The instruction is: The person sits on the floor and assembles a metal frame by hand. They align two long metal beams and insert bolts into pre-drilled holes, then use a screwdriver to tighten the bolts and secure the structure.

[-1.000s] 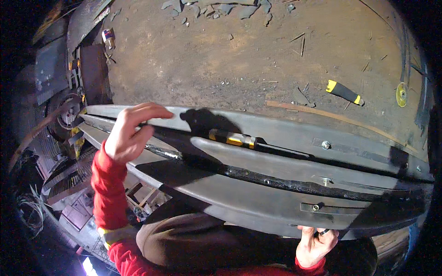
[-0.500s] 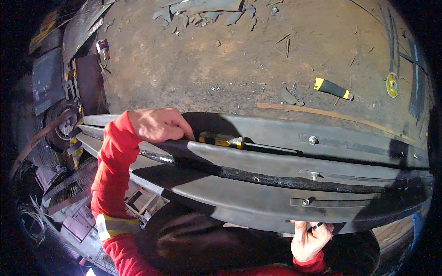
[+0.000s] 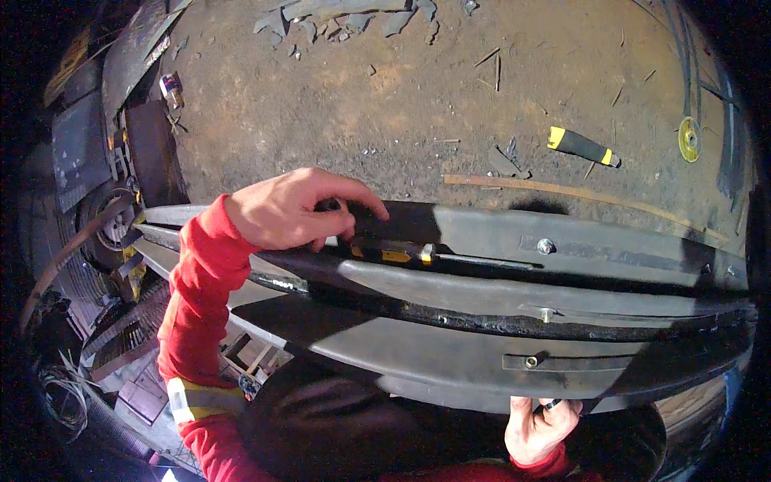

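Several long, curved dark grey panels [image 3: 470, 373] lie side by side across my front, with bolts standing out toward their right ends. In the groove between the two farther ones rests a screwdriver [image 3: 393, 253] with a black and yellow handle, its shaft pointing right. My left hand [image 3: 289, 210] is at the handle's left end. Its index finger reaches out over the groove, thumb apart from it; shadow hides whether the fingertips touch the handle. At the near edge, my right hand [image 3: 536, 430] grips the nearest panel, its fingertips partly hidden by that edge.
Beyond the panels lies a dirty brown floor with a black and yellow tool handle [image 3: 582, 146], a thin rusty strip [image 3: 554, 187], a yellow disc [image 3: 690, 140] and broken dark scraps [image 3: 345, 10]. A wheel [image 3: 108, 221] and metal sheets stand at the left.
My left hand has lifted off the panel edge and moved slightly right, its fingers spreading. The screwdriver has shifted a little to the right. My right hand keeps its grip.
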A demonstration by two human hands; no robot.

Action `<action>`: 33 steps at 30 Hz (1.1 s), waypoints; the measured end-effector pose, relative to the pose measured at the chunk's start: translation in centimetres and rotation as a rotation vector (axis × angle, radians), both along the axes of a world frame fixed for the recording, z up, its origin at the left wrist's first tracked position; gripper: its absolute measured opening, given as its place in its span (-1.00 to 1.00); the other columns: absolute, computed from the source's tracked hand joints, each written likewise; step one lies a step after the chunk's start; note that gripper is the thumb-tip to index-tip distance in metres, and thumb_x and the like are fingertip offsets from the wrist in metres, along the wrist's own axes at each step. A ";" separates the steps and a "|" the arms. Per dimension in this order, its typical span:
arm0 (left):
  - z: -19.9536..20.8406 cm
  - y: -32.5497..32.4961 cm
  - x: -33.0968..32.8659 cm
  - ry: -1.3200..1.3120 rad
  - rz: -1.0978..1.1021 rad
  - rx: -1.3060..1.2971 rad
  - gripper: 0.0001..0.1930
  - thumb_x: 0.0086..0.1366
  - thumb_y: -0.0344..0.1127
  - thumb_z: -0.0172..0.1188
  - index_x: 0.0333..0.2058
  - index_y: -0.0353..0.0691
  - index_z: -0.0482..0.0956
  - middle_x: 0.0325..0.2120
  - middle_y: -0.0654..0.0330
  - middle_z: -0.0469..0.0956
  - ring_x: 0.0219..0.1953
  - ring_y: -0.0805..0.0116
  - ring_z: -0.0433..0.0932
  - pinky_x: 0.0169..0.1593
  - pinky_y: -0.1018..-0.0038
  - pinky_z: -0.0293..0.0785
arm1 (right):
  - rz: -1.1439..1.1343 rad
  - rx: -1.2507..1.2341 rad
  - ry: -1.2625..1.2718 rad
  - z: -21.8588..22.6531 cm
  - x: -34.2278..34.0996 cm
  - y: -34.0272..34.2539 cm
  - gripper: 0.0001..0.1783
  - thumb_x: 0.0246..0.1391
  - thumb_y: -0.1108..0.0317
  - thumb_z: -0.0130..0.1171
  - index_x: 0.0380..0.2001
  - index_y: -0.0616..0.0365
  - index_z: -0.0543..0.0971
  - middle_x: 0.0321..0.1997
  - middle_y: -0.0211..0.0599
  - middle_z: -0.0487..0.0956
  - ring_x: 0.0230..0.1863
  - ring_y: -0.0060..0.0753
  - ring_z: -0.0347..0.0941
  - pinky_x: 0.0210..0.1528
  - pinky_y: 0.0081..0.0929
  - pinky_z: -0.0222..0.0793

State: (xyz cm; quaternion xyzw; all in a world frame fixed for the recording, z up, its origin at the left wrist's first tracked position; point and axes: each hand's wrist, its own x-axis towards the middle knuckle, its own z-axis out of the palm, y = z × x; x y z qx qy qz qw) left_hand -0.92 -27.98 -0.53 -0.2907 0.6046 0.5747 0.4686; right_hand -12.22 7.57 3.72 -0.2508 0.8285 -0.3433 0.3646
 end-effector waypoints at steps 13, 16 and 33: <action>-2.8 5.1 -4.2 0.249 -0.345 -0.135 -0.70 0.22 -0.24 0.07 -0.19 -0.30 0.61 -0.37 0.01 0.63 -0.28 0.23 0.60 -0.13 0.33 0.48 | -0.066 0.027 -0.313 0.1 -0.8 -0.4 -0.85 0.05 0.46 0.21 -0.58 0.20 0.56 -0.66 -0.24 0.56 -0.65 -0.19 0.50 -0.54 -0.36 0.39; -1.7 6.1 -7.3 0.199 -0.553 -0.308 -0.69 0.19 -0.13 0.15 -0.28 -0.26 0.66 -0.49 0.01 0.63 -0.41 0.21 0.61 -0.27 0.26 0.50 | 0.011 -0.104 0.180 -0.2 0.4 -0.6 -0.90 -0.05 0.44 0.30 -0.51 0.20 0.56 -0.51 -0.13 0.58 -0.46 -0.09 0.52 -0.39 -0.23 0.44; -4.3 5.6 -8.0 0.625 -0.442 -0.428 -0.72 0.04 -0.27 0.23 -0.24 -0.21 0.63 -0.38 0.11 0.65 -0.31 0.34 0.59 -0.16 0.34 0.50 | -0.017 -0.166 0.542 -2.6 1.6 0.7 -0.81 0.03 0.21 0.21 -0.57 0.02 0.56 -0.55 -0.25 0.57 -0.45 -0.13 0.51 -0.25 -0.12 0.33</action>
